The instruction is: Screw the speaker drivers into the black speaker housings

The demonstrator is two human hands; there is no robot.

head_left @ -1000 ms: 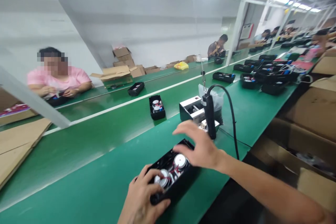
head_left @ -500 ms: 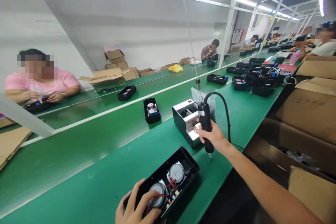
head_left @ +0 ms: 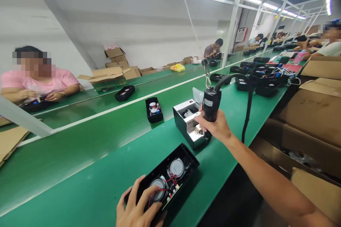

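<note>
Long green assembly bench [head_left: 80,173] running away from me at a slant, with big open cardboard boxes [head_left: 306,120] stacked along its right side. A person in a pink shirt [head_left: 39,81] works at a second bench across the way, hands busy with something small, and more workers sit farther down the line. Black trays [head_left: 153,110] sit along the belt.

Right in front of me is an open black plastic speaker case [head_left: 170,181], lying flat on the belt with its open side up. Its long axis runs diagonally, near end at lower left, far end pointing up and right. Inside are two round speakers [head_left: 176,168] with shiny silver centers, plus some thin red wires [head_left: 172,179] and a small circuit board [head_left: 172,195] near the case's edge.

My left hand [head_left: 138,202] grips the near end of the case, fingers spread across it and curling over the rim beside the closer speaker.

My right hand [head_left: 214,124] is clamped around a black electric screwdriver [head_left: 211,104], which stands nearly upright, nose down, over a white-topped screw feeder [head_left: 188,122]. Its tip is hidden behind my fingers. A black cord [head_left: 247,106] arcs off its top, and the forearm comes in from the lower right.
</note>
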